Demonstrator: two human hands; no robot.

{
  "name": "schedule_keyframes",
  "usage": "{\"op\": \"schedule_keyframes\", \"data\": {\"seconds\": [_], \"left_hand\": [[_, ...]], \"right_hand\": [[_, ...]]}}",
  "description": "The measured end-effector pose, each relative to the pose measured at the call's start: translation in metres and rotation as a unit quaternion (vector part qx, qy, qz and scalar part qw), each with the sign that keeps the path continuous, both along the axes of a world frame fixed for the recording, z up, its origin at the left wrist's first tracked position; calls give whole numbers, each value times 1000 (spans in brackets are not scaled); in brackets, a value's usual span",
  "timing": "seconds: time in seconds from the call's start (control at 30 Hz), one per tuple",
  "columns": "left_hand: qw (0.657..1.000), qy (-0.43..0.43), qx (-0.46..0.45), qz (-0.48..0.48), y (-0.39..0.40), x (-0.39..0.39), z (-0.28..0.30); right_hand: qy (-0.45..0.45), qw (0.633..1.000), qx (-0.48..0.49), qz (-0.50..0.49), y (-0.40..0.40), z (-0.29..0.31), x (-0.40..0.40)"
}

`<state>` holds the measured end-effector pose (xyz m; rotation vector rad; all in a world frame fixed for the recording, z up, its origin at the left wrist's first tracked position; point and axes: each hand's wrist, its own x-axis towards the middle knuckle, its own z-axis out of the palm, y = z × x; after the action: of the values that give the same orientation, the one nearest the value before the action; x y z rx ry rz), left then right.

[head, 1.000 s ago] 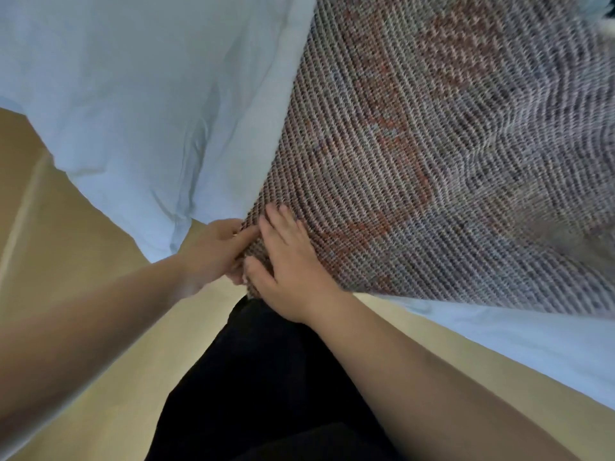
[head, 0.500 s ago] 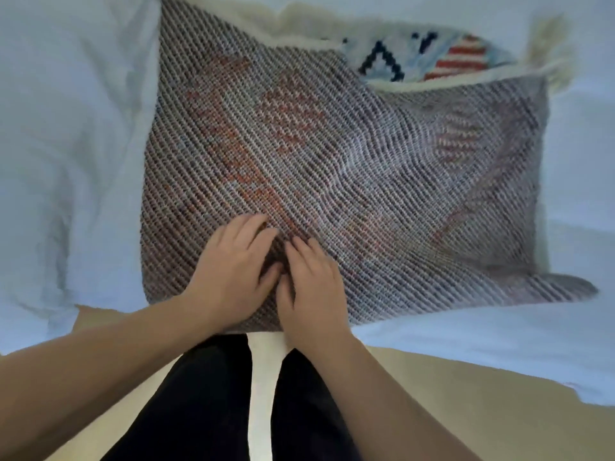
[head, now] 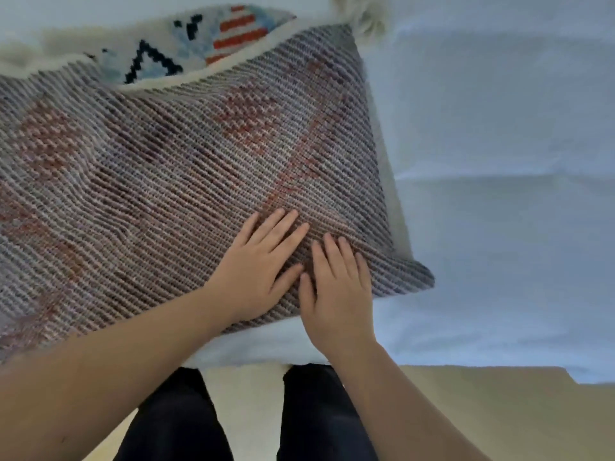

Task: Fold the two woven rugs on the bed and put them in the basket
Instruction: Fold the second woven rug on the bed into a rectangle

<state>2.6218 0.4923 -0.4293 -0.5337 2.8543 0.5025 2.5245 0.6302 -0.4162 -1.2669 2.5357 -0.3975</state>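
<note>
**A fold held flat, but not for long**

Nearest me, both hands lie flat on the woven rug, at its near right corner: the left hand and right hand side by side, fingers straight and released, gripping nothing, only pressing. The rug sits doubled on the bed, its near edge close to the bed's edge. Beyond the hands its far edge gapes, showing the patterned face inside. I reckon the stiff weave may spring open once the hands lift. A tug toward the edge could drag it off the bed. No basket or second rug in sight.
</note>
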Motion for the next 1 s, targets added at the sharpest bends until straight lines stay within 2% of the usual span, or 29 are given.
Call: {"op": "schedule_keyframes", "data": {"seconds": [0.17, 0.27, 0.37, 0.47, 0.53, 0.6, 0.73, 0.87, 1.0], "left_hand": [[999, -25, -15, -30, 29, -62, -5], [998, -31, -28, -53, 33, -77, -9], [998, -8, -21, -66, 26, -89, -10], [998, 33, -20, -40, 5, -106, -7], [998, 54, -23, -18, -18, -126, -2], [998, 49, -20, -23, -44, -150, 0], [992, 9, -41, -119, -71, -181, -6], [986, 21, -56, -158, -93, -183, -15], [988, 44, -73, -132, -117, -188, -16]], "right_hand": [[-9, 999, 31, -12, 38, -5, -53], [-25, 999, 9, -26, 49, -9, -67], [-66, 990, -31, -120, 52, -9, -77], [-126, 973, -33, -189, 38, -3, -95], [-149, 970, -19, -189, 23, 1, -106], [-132, 976, -6, -174, 3, 4, -116], [-116, 984, 24, -131, -40, 13, -125], [-163, 979, 12, -124, -77, 16, -136], [-188, 972, -32, -140, -105, 15, -151]]}}
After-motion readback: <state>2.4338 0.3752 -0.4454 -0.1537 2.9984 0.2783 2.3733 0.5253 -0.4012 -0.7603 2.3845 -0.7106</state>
